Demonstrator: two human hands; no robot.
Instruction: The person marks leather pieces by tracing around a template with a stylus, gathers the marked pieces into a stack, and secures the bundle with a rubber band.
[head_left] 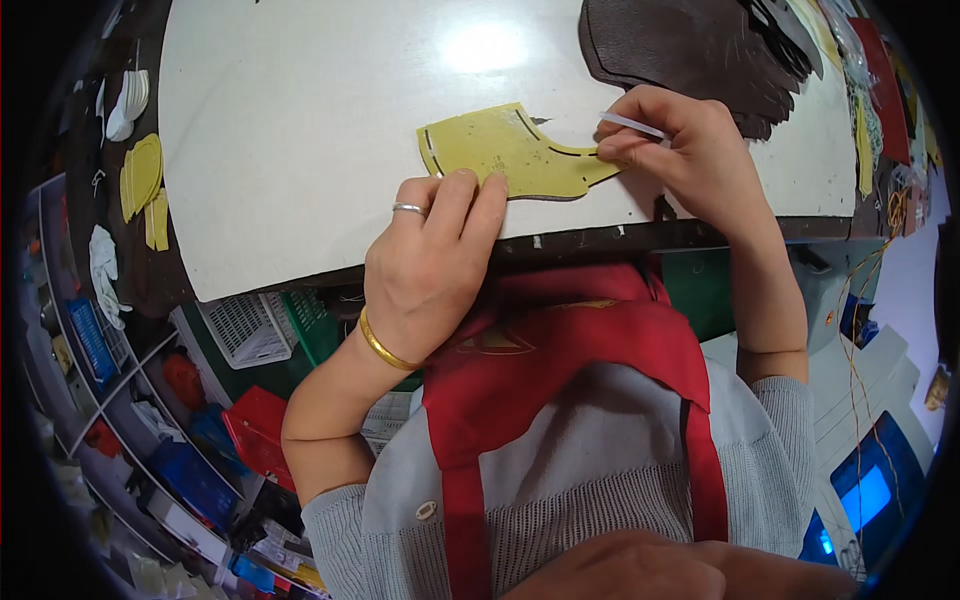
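Nearest, a red apron [560, 360] lies below the dark near edge of the white tabletop [300, 150]. The left hand [430, 235] reaches over that edge, its fingertips resting on the near side of a yellow pattern piece [490, 150]; the thumb is hidden, so I cannot tell whether it grips from below. The piece lies flat near the edge, its long axis running left to right, broad at the left and narrowing to a tail that passes under the right fingers. The right hand [690, 150] is therefore nearer the tail, thumb and fingers closed around a slim pale stick [632, 126]; whether they also pinch the tail is unclear. Farther off to the right sits a pile of dark brown sheets [680, 50]
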